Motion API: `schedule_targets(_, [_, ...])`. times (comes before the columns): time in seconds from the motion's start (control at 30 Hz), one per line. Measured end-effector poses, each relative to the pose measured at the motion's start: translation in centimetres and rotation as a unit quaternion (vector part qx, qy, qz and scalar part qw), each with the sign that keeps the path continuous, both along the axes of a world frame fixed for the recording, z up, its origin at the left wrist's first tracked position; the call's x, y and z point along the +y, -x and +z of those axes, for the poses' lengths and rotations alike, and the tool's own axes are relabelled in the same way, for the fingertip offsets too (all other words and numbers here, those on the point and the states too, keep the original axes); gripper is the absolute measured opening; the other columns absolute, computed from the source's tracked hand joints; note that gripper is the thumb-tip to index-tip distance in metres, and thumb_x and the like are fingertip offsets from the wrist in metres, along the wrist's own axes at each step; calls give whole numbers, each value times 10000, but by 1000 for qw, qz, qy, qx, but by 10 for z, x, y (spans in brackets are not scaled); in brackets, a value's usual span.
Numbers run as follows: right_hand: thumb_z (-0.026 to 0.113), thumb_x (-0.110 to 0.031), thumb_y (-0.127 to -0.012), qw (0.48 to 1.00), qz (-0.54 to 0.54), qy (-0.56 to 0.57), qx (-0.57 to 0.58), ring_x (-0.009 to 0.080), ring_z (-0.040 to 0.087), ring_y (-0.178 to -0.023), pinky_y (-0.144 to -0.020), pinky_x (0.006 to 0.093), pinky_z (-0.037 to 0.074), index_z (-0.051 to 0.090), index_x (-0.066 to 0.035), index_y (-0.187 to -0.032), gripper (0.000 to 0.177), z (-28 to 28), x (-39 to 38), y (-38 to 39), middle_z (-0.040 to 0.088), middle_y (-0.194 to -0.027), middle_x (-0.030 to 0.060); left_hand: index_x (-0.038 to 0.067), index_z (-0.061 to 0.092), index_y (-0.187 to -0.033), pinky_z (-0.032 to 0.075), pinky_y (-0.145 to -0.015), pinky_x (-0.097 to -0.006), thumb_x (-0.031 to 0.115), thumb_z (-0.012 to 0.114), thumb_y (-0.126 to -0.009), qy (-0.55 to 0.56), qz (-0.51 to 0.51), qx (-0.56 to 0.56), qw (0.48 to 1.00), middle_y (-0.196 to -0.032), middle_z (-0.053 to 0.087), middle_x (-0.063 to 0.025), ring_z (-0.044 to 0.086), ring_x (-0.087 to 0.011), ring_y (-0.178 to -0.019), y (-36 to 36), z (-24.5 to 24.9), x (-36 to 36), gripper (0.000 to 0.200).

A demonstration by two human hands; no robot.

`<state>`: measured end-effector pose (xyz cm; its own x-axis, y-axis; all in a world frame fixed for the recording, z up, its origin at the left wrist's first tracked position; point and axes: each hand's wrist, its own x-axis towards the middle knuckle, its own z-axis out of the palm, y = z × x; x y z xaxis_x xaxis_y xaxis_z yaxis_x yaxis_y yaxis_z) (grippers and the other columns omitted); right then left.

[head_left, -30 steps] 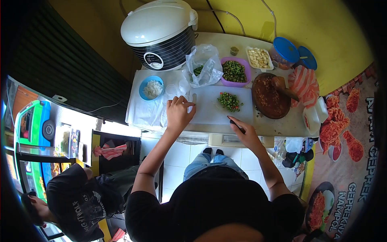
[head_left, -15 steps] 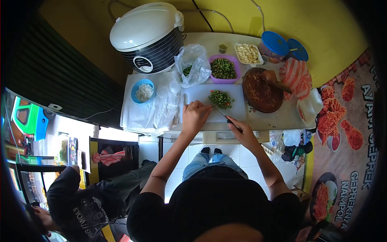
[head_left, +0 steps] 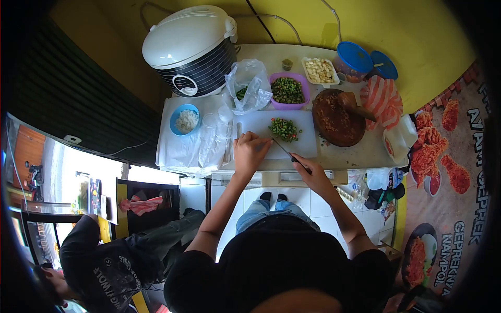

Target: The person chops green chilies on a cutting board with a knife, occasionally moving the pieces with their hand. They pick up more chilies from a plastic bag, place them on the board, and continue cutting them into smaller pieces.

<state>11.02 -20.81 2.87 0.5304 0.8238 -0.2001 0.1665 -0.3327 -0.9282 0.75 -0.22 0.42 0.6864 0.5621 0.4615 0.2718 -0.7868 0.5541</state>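
Note:
A heap of chopped green chillies (head_left: 283, 129), with a few red bits, lies on the white cutting board (head_left: 308, 142). My right hand (head_left: 309, 171) is closed round the dark handle of a knife (head_left: 282, 148), whose blade points up and left to the heap's lower edge. Near the knife tip, my left hand (head_left: 251, 150) rests at the board's left part, fingers bent and pinched together. Whatever those fingers hold, if anything, is too small to make out. Behind the board stands a purple container (head_left: 306, 100) full of chopped green pieces, beside a clear plastic bag (head_left: 255, 78).
A rice cooker (head_left: 193, 52) stands back left, near a blue bowl (head_left: 177, 115) of rice. To the right are a stone mortar (head_left: 334, 133) with a pestle (head_left: 360, 110), a tray of garlic (head_left: 319, 70) and a blue-lidded tub (head_left: 355, 56). Another person (head_left: 115, 255) is at lower left.
Both hands and the knife have shifted only slightly, and the chilli heap looks much the same. A green vehicle outside at the left has gone from view.

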Motion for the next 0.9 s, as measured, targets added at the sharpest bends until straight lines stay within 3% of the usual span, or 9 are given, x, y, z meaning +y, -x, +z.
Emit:
schedule_targets(0.23, [564, -301, -1004, 1000, 0, 29, 0, 132, 561, -828, -747, 293, 478, 559, -106, -1371, 416, 7, 4, -3, 695, -1121, 132, 157, 792, -838, 393, -721, -369, 244, 798, -745, 33, 1, -21, 999, -820, 603, -12, 573, -208, -802, -2, -7, -1, 127])
schedule_targets(0.53, [568, -292, -1001, 1000, 5, 12, 0, 101, 468, -686, -664, 273, 452, 566, -86, -1361, 415, -1, 13, -8, 679, -926, 78, 165, 794, -842, 398, -735, -367, 250, 790, -754, 35, 5, -18, 999, -826, 610, -19, 576, -214, -810, -3, -7, -2, 123])
schedule_targets(0.63, [573, -288, -998, 998, -7, -56, -34, 109, 460, -668, -654, 274, 449, 570, -105, -1361, 407, -18, 14, -7, 665, -886, 78, 170, 794, -850, 393, -739, -369, 259, 788, -758, 32, 17, -7, 999, -827, 613, -19, 578, -211, -813, 0, -3, -3, 128])
schedule_targets(0.9, [601, -270, -976, 995, 2, 31, -96, 131, 482, -647, -666, 288, 462, 578, -221, -1364, 392, 7, -7, -7, 636, -810, 130, 168, 792, -874, 379, -755, -368, 295, 767, -790, 40, 27, 26, 998, -838, 616, -17, 580, -201, -825, 0, 3, -3, 155])
